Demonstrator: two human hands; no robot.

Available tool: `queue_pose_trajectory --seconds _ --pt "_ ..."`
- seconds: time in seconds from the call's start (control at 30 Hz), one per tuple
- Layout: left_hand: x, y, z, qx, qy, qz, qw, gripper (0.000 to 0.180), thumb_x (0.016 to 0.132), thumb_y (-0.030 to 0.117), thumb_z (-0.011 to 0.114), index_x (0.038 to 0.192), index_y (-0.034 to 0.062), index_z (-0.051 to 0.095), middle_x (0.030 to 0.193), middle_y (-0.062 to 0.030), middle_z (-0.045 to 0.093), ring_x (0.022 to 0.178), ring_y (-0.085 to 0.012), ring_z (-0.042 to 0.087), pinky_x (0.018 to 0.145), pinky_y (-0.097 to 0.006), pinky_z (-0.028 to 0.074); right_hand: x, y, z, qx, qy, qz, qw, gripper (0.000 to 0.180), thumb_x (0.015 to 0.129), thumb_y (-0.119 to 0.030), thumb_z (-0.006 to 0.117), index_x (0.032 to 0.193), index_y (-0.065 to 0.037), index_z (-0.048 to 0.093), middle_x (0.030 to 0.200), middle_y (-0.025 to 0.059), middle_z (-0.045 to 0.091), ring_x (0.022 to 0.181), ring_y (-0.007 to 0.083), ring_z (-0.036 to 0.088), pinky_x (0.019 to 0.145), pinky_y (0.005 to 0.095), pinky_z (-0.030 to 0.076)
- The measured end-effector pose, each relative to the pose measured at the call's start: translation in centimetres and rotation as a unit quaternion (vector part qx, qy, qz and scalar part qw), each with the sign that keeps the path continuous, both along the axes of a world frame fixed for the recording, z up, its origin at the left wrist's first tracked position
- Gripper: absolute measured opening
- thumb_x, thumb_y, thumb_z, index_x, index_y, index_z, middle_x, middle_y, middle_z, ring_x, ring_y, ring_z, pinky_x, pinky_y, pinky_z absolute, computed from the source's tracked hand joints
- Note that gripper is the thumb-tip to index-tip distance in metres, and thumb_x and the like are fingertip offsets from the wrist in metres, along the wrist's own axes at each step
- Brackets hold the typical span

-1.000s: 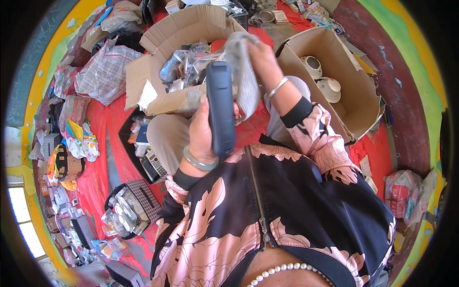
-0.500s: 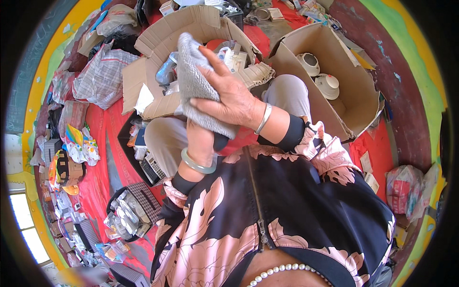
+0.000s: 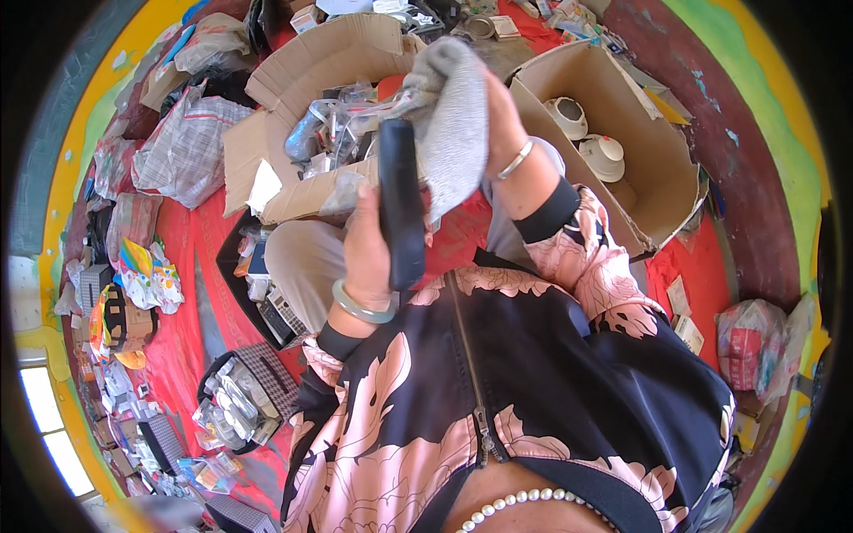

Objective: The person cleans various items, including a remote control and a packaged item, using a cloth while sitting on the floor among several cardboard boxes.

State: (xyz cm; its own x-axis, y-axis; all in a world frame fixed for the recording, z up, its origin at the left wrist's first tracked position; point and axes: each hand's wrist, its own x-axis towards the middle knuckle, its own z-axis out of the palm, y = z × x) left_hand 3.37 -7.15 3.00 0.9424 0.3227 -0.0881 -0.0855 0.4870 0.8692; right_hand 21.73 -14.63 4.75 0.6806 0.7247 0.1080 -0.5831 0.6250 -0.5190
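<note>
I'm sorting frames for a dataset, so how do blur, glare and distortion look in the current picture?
Head view: the dark elongated object in the left hand looks softly blurred; head view: the window at lower left glares nearly white; head view: the painted wall bends along the rim, with black corners.

Two round white objects [image 3: 603, 161] inside a cardboard box [image 3: 617, 93]; plaid bag [image 3: 188, 140].

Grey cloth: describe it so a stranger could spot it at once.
Find the cluttered cardboard box at upper centre. In front of its right side in view, the right hand holds the grey cloth. Pale, limp and softly folded, it is unlike the stiff, dark, long object in the left hand.
</note>
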Motion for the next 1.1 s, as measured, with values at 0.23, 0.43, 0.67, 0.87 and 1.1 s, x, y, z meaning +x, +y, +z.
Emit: queue_pose_trajectory --seconds 0.23,0.43,0.67,0.87,1.1 --pt "0.9 1.8 -0.9 -0.201 -0.046 0.096 0.974 0.044 0.09 0.037 0.052 0.115 0.0007 0.05 0.105 -0.0093 0.059 0.093 -0.0201 0.057 0.083 -0.032 0.046 -3.8 1.3 2.6 -0.37 -0.377 -0.009 0.849 0.042 0.091 -0.031 0.05 0.122 -0.003 0.047 0.111 0.0098 0.055 0.103 0.0159 0.052 0.085 0.0297 0.044" --pt "0.6 2.5 -3.4 -0.091 -0.033 0.16 0.982 0.037 0.093 0.029 0.047 0.118 0.0021 0.049 0.112 -0.0079 0.056 0.099 -0.0187 0.056 0.087 -0.031 0.045 -7.4 4.9 -2.8 -0.228 -0.438 -0.116 0.862 0.047 0.09 -0.031 0.049 0.127 -0.004 0.041 0.121 0.0204 0.051 0.113 0.0334 0.049 0.095 0.0353 0.038" --pt "-0.1 5.2 -1.4 -0.185 -0.115 0.157 0.963 0.045 0.094 0.038 0.039 0.12 0.0024 0.049 0.112 -0.0087 0.058 0.098 -0.021 0.058 0.087 -0.033 0.045 -10.3 3.4 -3.8 -0.214 -0.426 0.028 0.879 0.041 0.092 -0.031 0.045 0.119 0.0 0.048 0.108 0.0213 0.057 0.103 0.0335 0.054 0.091 0.0365 0.04" --pt "-0.8 9.1 -2.1 -0.11 -0.11 0.175 0.972 0.054 0.093 0.047 0.035 0.119 0.002 0.048 0.109 -0.0113 0.058 0.096 -0.0232 0.058 0.085 -0.036 0.047 -12.1 1.2 -4.4 -0.176 -0.607 0.015 0.775 0.055 0.091 -0.022 0.047 0.135 0.003 0.026 0.122 0.0245 0.046 0.111 0.0358 0.048 0.097 0.0359 0.036" --pt "-0.4 5.3 -0.8 -0.155 -0.139 0.086 0.974 0.055 0.093 0.046 0.035 0.127 0.0037 0.042 0.117 -0.0125 0.054 0.104 -0.0249 0.054 0.091 -0.036 0.044 -11.3 1.6 -1.7 -0.189 -0.593 -0.039 0.782 0.067 0.088 -0.023 0.049 0.14 -0.001 0.015 0.143 0.0197 0.023 0.132 0.0346 0.023 0.11 0.0361 0.018"
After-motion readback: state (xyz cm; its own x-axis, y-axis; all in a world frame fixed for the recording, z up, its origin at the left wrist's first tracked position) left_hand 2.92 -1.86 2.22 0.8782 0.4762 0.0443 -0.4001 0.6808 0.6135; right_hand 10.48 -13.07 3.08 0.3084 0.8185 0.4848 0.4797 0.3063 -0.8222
